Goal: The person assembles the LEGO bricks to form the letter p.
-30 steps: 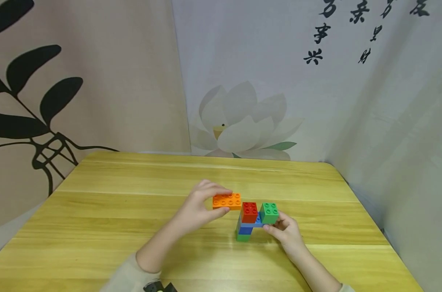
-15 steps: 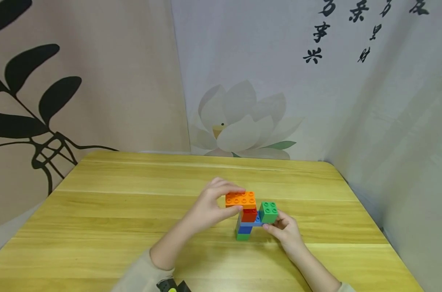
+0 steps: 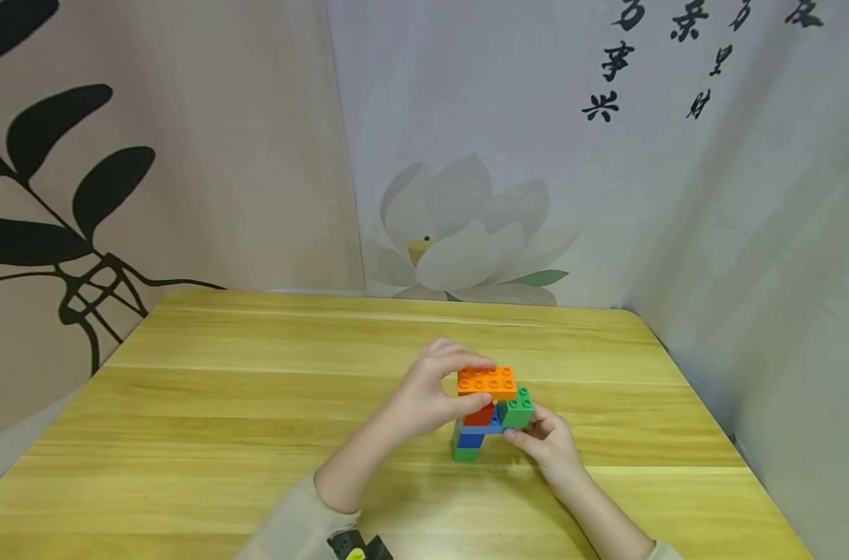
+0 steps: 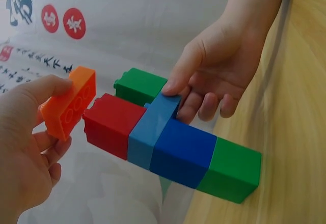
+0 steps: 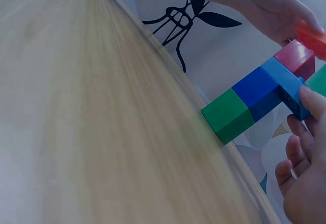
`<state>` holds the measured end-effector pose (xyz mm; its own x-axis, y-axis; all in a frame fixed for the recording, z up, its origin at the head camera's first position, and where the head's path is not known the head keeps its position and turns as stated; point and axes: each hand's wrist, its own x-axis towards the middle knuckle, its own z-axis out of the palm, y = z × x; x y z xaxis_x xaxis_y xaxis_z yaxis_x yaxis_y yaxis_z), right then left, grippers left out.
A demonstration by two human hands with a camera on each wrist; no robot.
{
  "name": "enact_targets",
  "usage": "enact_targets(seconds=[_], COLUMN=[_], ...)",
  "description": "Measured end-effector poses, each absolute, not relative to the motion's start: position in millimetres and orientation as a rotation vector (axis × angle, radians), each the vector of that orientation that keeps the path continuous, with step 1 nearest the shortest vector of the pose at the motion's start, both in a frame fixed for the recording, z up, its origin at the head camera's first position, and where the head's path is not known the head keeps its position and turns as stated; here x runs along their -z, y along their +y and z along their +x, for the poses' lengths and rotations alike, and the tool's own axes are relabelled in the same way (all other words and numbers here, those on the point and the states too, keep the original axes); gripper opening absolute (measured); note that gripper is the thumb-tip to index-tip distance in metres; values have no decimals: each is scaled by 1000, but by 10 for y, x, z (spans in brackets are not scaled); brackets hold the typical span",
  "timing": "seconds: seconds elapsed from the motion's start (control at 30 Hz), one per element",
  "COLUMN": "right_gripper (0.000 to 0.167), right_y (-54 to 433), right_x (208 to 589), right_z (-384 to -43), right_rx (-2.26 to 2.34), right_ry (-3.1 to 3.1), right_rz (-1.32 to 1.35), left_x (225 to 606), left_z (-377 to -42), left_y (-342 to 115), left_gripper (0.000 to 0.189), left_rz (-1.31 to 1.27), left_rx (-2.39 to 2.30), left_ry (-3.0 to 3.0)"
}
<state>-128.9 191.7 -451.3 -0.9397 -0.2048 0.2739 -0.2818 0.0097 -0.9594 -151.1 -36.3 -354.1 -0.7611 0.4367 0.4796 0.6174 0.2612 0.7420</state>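
Observation:
My left hand (image 3: 431, 389) pinches an orange eight-stud building brick (image 3: 485, 383) between thumb and fingers, studs up. In the left wrist view a gap shows between this brick and the red brick (image 4: 114, 124). Below stands a tower: a green brick (image 4: 232, 170) at the bottom, a dark blue brick (image 4: 183, 152) on it, then a longer light blue brick (image 4: 155, 124) jutting out to the right. The red brick and a second green brick (image 4: 142, 85) sit side by side on top. My right hand (image 3: 553, 447) grips the jutting end of the light blue brick, thumb on its side.
The tower's base is on the wooden table (image 3: 221, 435), right of the middle. Behind the table hangs a pale cloth (image 3: 480, 101) printed with a lotus and writing. A dark device (image 3: 357, 547) is strapped over the left sleeve.
The left hand has carried the orange brick to the right, from beside the tower to over the red and green bricks. My right hand and the tower have stayed in place.

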Motion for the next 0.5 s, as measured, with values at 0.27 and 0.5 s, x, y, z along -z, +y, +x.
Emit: enact_targets(seconds=[0.27, 0.5], right_gripper=[37, 38], right_y=[1924, 1927], right_x=[4503, 4493], right_z=[-1285, -1280], right_rx=[-2114, -2112], right_ry=[-2192, -2195], right_rz=[535, 529], left_x=[3565, 3603], left_z=[-1521, -1532], left_y=[-288, -259], left_gripper=[35, 35], left_rz=[-1013, -1014], left_rx=[1477, 1457], left_ry=[-2384, -2400])
